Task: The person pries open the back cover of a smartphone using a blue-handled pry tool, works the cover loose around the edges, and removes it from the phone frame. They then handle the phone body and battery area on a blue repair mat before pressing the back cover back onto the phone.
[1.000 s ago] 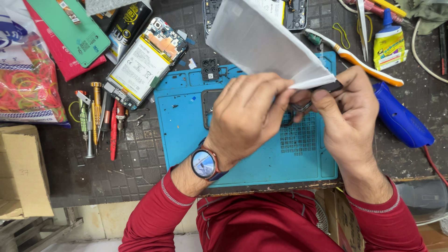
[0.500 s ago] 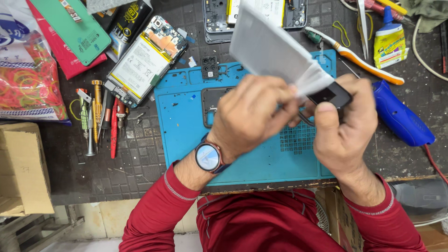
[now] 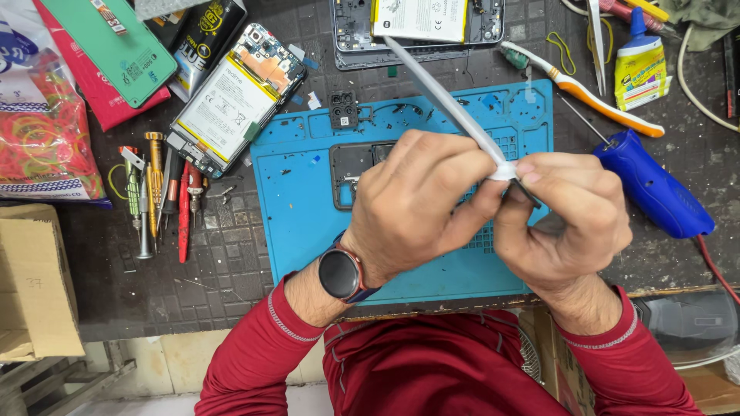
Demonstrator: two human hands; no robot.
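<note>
Left hand [image 3: 420,204]: over the middle of the blue mat [image 3: 308,231], fingers curled tight; its grip is closed on the near end of the white strip [image 3: 447,104], thumb and fingertips pinching it where the two hands meet.
Right hand [image 3: 566,219]: over the right edge of the blue mat, touching the left hand; its grip is closed too, thumb and forefinger pinching the same end of the white strip together with a small dark piece [image 3: 528,192] that shows just below the fingertips.
White strip: seen edge-on, it rises from the pinch and slants away up and to the left, ending above the far edge of the blue mat, in front of the open phone [image 3: 354,31].
Wristwatch [image 3: 341,273]: on the left wrist, dark round face, above the near edge of the blue mat.
Blue mat: lies flat on the dark counter [image 3: 231,285]; a black frame part [image 3: 351,162] rests on it, partly hidden by the left hand.
Second phone [image 3: 231,100]: back off, battery showing, just beyond the far left corner of the blue mat, tilted.
Screwdrivers [image 3: 158,192]: a row with tweezers, left of the blue mat, well apart from both hands.
Blue glue gun [image 3: 655,189]: right of the blue mat, near the right hand.
Toothbrush [image 3: 586,96]: orange and white, across the far right corner of the blue mat.
Glue bottle [image 3: 638,65]: beyond the toothbrush, right of the blue mat.
</note>
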